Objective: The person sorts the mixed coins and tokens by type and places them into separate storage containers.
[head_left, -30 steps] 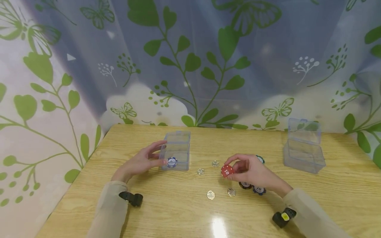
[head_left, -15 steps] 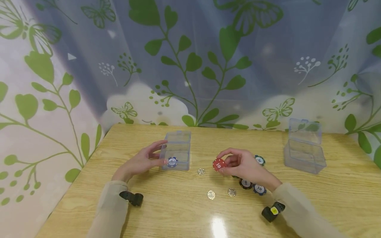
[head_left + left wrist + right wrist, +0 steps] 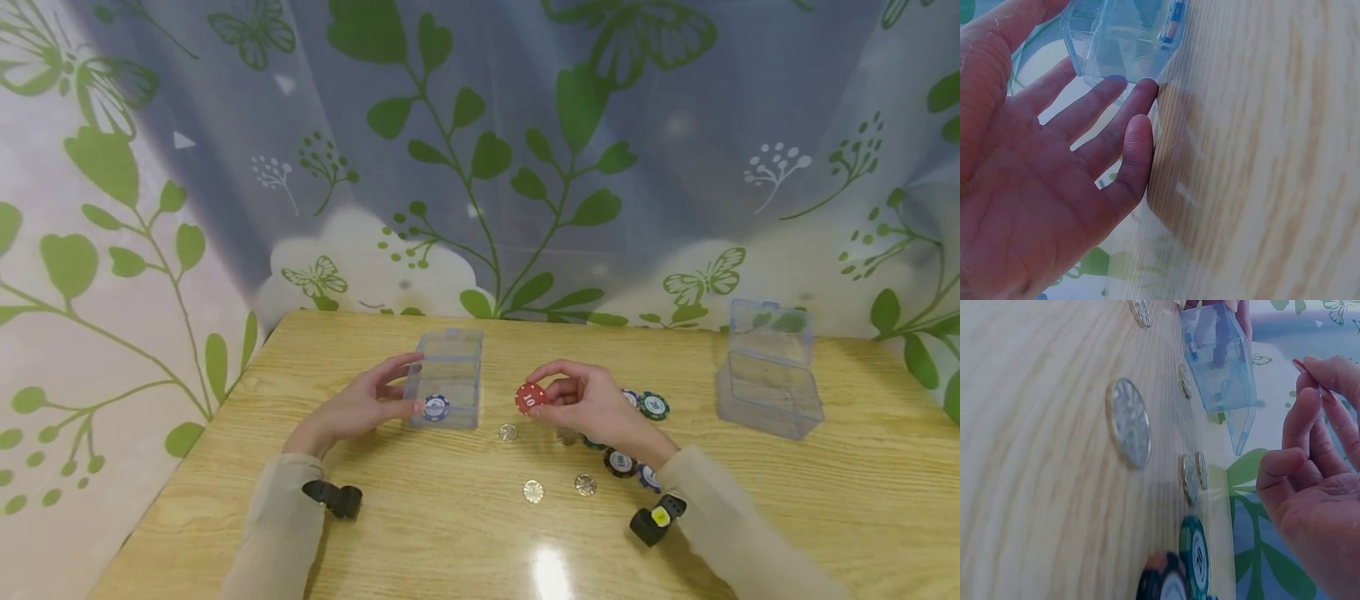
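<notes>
The wooden table carries everything noted here, backed by a curtain printed with green leaves and butterflies. At the far right stands a clear plastic box with its hinged lid raised, well apart from both of your hands.

A second clear box, lid up, sits left of centre. Your left hand rests against its left side with the fingers straight and spread, the tips touching the box wall; it does not clasp the box. Inside, a blue-and-white chip stands against the front wall.

Your right hand is raised just above the table, right of that box and apart from it. Thumb and forefinger pinch a red chip marked 10, held on edge; the other fingers are curled in.

Under and beside that hand lie loose chips: a green one behind it, a dark one near the wrist.

Silver coins lie between the hands: one just before the box, two more nearer you.
</notes>
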Available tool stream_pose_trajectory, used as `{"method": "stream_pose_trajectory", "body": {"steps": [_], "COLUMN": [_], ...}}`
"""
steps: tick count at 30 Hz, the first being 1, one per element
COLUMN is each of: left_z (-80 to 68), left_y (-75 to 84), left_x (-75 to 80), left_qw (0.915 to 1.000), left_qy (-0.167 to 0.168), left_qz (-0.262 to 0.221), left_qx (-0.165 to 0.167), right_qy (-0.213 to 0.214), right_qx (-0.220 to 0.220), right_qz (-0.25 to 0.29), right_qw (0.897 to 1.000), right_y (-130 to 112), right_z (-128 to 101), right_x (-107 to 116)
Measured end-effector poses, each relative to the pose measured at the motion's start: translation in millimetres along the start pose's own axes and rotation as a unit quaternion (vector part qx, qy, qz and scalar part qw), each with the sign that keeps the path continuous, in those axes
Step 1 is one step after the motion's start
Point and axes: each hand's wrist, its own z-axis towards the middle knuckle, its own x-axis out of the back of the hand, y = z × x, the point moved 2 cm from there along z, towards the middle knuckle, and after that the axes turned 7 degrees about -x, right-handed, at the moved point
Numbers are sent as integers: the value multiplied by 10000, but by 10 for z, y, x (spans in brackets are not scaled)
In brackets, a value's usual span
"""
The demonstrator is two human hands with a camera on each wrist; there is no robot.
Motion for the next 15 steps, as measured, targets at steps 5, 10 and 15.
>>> {"method": "stream_pose_trajectory", "body": {"steps": [5,10,15], "left_z": [-6,-9,-9], "left_y": [14,24,16], "left_x": [-7,-6,-1], "left_qw": [10000,10000,9999], "left_qy": [28,20,39], "left_qz": [36,29,95], "left_qx": [56,37,44], "right_qy": [88,170,323], "right_qx": [23,20,-3], "right_qz": [169,274,215], "right_qw": [9998,9995,9992], "right_y": [-25,-30,-38], "right_z": [87,172,252], "right_x": [-63,-129,-207]}}
